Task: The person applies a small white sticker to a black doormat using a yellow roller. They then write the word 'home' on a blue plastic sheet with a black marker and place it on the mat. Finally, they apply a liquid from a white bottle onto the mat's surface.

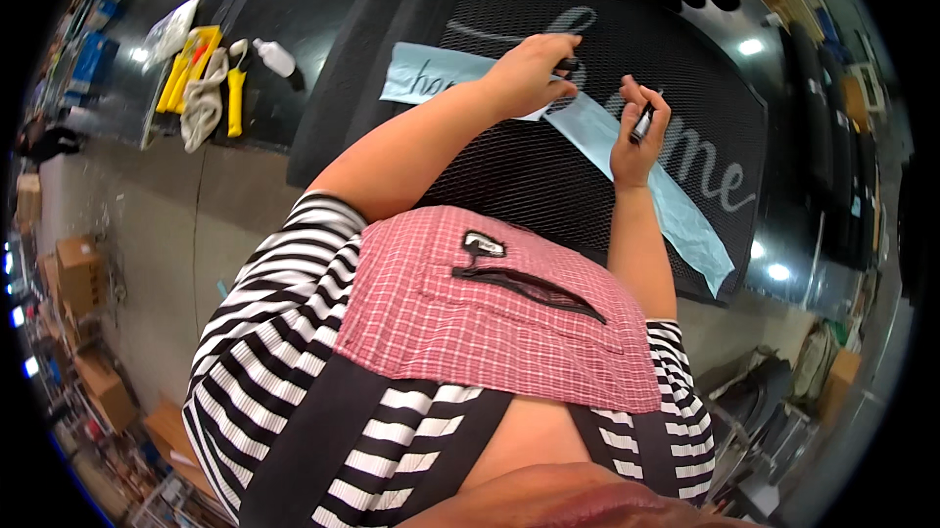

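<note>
A marker (642, 124) is held in the right hand (634, 151), right of upper centre; a small black piece (566, 66) is gripped by the left hand (524, 75), upper centre. Pale-blue strips (406, 58) are laid across a black mesh panel (490, 166) bearing grey lettering (732, 187); its right edge is bordered by a dark surface (791, 224). At upper left, a yellow-handled tool (235, 105) is set by the table (308, 14) edge. Grey floor (245, 195) is exposed between panel and cartons (80, 273), left.

Grey floor (157, 205) shows a thin dark line (200, 195). Cardboard boxes (80, 268) stand at left. Glossy black worktable (284, 14) carries bright light reflections (750, 46).
</note>
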A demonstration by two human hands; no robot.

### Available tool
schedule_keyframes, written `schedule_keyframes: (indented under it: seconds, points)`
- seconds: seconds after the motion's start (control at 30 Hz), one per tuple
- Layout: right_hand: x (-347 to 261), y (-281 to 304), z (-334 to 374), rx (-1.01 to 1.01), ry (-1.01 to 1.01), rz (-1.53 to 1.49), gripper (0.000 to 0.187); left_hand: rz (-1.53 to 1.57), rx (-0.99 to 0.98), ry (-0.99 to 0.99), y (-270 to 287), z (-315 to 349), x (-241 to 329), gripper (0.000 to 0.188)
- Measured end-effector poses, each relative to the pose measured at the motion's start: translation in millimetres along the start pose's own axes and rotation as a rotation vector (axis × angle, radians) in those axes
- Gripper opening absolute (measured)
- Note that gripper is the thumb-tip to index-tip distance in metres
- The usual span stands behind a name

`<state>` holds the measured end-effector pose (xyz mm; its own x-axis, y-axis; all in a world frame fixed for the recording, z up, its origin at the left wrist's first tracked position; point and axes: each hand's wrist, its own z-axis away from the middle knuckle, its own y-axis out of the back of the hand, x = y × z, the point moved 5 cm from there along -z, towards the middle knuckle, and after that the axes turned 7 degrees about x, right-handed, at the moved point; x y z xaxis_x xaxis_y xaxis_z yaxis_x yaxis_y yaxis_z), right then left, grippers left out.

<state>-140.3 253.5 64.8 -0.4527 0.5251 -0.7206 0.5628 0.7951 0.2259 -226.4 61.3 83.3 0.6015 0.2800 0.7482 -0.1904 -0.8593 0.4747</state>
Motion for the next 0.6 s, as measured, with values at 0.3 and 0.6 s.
schedule_keyframes:
  seconds: [0.3, 0.6]
  points:
    - [-96, 14, 2, 0.078, -0.278, -0.491, 0.022, -0.013, -0.241, -0.007, 14, 25, 48, 0.023]
    - [-86, -6, 16, -0.031, -0.421, -0.464, 0.026, -0.076, -0.241, -0.030, 16, 34, 69, 0.023]
